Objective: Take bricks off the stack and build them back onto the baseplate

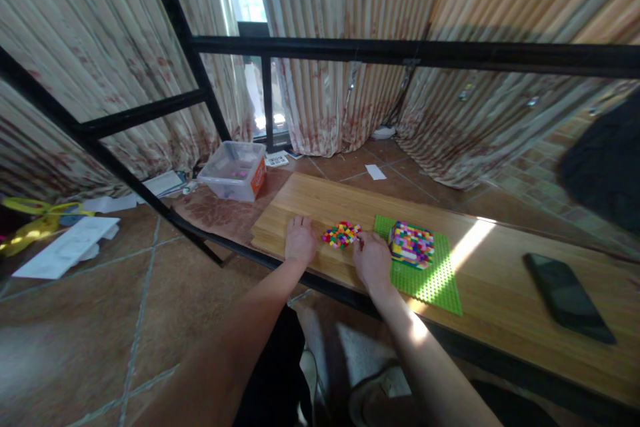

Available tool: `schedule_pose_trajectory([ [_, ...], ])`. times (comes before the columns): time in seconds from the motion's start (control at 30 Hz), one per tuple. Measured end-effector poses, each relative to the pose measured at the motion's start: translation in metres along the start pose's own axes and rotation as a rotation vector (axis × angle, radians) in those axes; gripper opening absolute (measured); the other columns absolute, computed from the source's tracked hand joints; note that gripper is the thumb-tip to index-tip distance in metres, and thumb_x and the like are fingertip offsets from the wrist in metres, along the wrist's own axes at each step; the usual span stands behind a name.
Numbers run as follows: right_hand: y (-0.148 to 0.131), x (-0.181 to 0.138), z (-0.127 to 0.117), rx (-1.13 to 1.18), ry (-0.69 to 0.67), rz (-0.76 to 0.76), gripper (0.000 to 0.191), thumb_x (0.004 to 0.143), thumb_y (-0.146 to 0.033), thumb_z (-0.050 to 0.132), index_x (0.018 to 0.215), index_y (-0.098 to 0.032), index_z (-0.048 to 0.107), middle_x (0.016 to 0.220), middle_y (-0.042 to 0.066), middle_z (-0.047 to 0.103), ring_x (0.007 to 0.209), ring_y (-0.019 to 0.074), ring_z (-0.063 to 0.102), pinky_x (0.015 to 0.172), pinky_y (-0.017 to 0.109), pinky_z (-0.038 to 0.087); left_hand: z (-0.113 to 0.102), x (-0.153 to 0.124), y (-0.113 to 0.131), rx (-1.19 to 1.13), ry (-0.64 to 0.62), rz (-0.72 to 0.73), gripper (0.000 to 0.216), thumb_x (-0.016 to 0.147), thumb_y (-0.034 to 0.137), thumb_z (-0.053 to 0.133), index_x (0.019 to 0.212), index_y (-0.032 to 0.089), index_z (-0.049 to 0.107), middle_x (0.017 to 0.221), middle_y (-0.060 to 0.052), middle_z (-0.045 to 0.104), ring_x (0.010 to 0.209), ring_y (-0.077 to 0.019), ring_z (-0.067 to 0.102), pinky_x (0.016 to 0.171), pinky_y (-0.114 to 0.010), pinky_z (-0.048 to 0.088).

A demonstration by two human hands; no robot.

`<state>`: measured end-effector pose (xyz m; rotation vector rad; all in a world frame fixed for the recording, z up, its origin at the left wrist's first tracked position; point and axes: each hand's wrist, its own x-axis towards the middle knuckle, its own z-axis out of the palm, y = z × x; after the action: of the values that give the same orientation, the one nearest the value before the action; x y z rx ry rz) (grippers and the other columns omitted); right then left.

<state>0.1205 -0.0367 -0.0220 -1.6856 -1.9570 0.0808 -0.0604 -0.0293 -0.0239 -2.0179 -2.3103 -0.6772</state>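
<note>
A small heap of colourful toy bricks (342, 234) lies loose on the wooden board (310, 197). Just left of the heap, my left hand (300, 240) rests on the wood, fingers stretched forward, holding nothing. My right hand (373, 259) is at the heap's right edge with thumb and fingertips pinched together; whatever is between them is too small to make out. Beside that hand is a green studded baseplate (440, 284), carrying a rectangular block of multicoloured bricks (413, 244). The right hand covers part of the baseplate's left edge.
A black phone (569, 297) lies at the board's right. Beyond the board's left end stands a clear plastic tub (234, 170) with a few bricks inside. A black metal rail (320, 47) crosses ahead, before striped curtains (310, 100). Papers (67, 247) lie on the tiled floor.
</note>
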Motion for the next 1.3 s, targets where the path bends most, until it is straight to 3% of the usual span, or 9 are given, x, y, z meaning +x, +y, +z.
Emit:
schedule_pose_trajectory([
  [0.23, 0.002, -0.006, 0.001, 0.012, -0.028, 0.0, 0.029, 0.088, -0.016, 0.042, 0.097, -0.016, 0.069, 0.09, 0.011, 0.065, 0.083, 0.0205, 0.056, 0.079, 0.032, 0.042, 0.001, 0.0, -0.001, 0.01, 0.016, 0.006, 0.025, 0.086, 0.012, 0.042, 0.103, 0.015, 0.061, 0.104, -0.012, 0.06, 0.101, -0.0261, 0.052, 0.092, -0.039, 0.042],
  [0.43, 0.002, -0.043, -0.012, 0.206, -0.004, -0.042, 0.035, 0.092, -0.021, 0.036, 0.106, -0.016, 0.068, 0.093, 0.01, 0.063, 0.087, 0.0201, 0.056, 0.083, 0.033, 0.046, 0.003, 0.001, -0.003, 0.01, 0.03, 0.016, 0.026, 0.086, 0.013, 0.043, 0.104, 0.014, 0.061, 0.103, -0.012, 0.06, 0.1, -0.026, 0.052, 0.093, -0.038, 0.042],
  [0.67, 0.021, -0.073, -0.035, 0.35, 0.13, 0.093, 0.029, 0.091, -0.027, 0.043, 0.098, -0.017, 0.07, 0.096, 0.01, 0.067, 0.088, 0.0191, 0.062, 0.082, 0.033, 0.049, 0.003, 0.002, -0.003, 0.014, 0.036, 0.022, 0.026, 0.087, 0.013, 0.042, 0.103, 0.014, 0.062, 0.102, -0.013, 0.061, 0.099, -0.0264, 0.053, 0.092, -0.038, 0.043],
  [0.87, 0.043, -0.067, -0.053, 0.367, 0.262, 0.218, 0.026, 0.088, -0.034, 0.051, 0.093, -0.018, 0.071, 0.089, 0.006, 0.07, 0.072, 0.0162, 0.062, 0.068, 0.03, 0.05, 0.003, 0.003, -0.003, 0.024, 0.042, 0.032, 0.028, 0.087, 0.013, 0.041, 0.104, 0.014, 0.063, 0.102, -0.012, 0.062, 0.1, -0.0262, 0.054, 0.092, -0.039, 0.043],
  [1.07, 0.052, -0.053, -0.066, 0.355, 0.336, 0.305, 0.027, 0.086, -0.037, 0.053, 0.092, -0.019, 0.072, 0.087, 0.006, 0.07, 0.068, 0.0159, 0.06, 0.067, 0.031, 0.048, 0.004, 0.004, -0.004, 0.047, 0.055, 0.04, 0.028, 0.086, 0.013, 0.043, 0.104, 0.014, 0.063, 0.102, -0.013, 0.062, 0.099, -0.0273, 0.054, 0.09, -0.039, 0.043],
  [1.3, 0.055, -0.054, -0.066, 0.349, 0.367, 0.305, 0.027, 0.084, -0.037, 0.054, 0.091, -0.017, 0.072, 0.082, 0.006, 0.069, 0.065, 0.0151, 0.058, 0.063, 0.029, 0.047, 0.005, 0.003, -0.005, 0.047, 0.062, 0.042, 0.027, 0.085, 0.013, 0.043, 0.104, 0.014, 0.062, 0.102, -0.012, 0.061, 0.099, -0.0271, 0.054, 0.09, -0.038, 0.044],
])
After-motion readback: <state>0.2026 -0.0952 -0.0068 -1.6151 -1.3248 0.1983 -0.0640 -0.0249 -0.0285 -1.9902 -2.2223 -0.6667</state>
